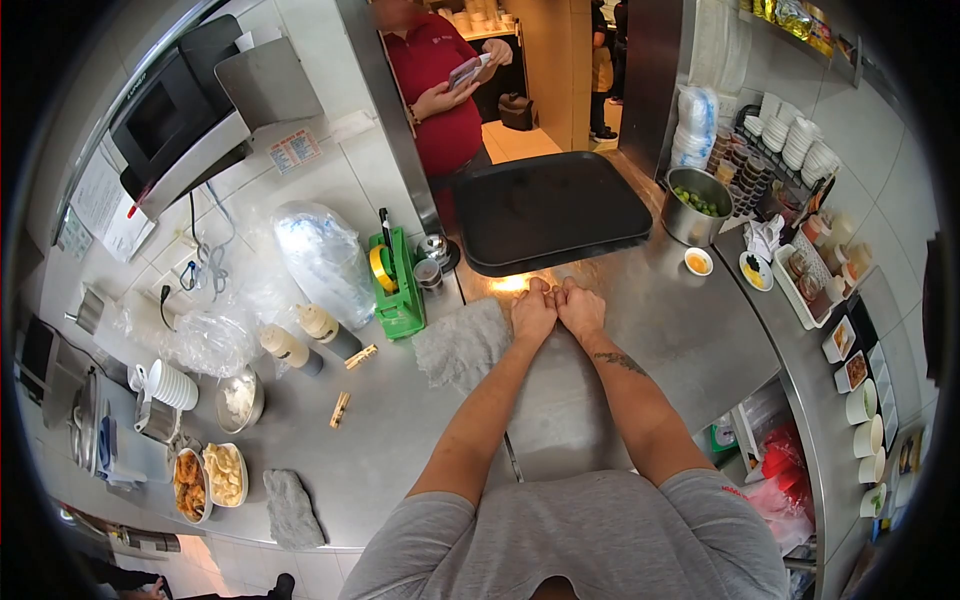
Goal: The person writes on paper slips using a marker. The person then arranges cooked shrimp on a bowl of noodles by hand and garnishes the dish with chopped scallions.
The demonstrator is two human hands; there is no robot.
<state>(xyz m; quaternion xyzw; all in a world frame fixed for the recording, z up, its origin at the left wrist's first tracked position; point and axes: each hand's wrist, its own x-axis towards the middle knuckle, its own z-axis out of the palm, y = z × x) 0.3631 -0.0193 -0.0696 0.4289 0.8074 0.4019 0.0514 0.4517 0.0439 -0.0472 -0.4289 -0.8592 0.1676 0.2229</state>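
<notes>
My left hand (534, 312) and my right hand (580, 307) rest side by side on the steel counter (560, 400), almost touching. The fingers of both are curled in, and I see nothing held in them. Just beyond the knuckles lies a large black tray (555, 210), apart from my hands. A crumpled grey cloth (463, 345) lies immediately left of my left hand. To the right of my right hand stands a small white bowl with orange contents (698, 262).
A steel pot of green fruit (697, 205) stands right of the tray. On the left are a green tape dispenser (400, 300), squeeze bottles (328, 330), clothespins (340, 410), a steel bowl (240, 400) and food containers (226, 474). Behind the counter, a person in red (430, 90) holds a device.
</notes>
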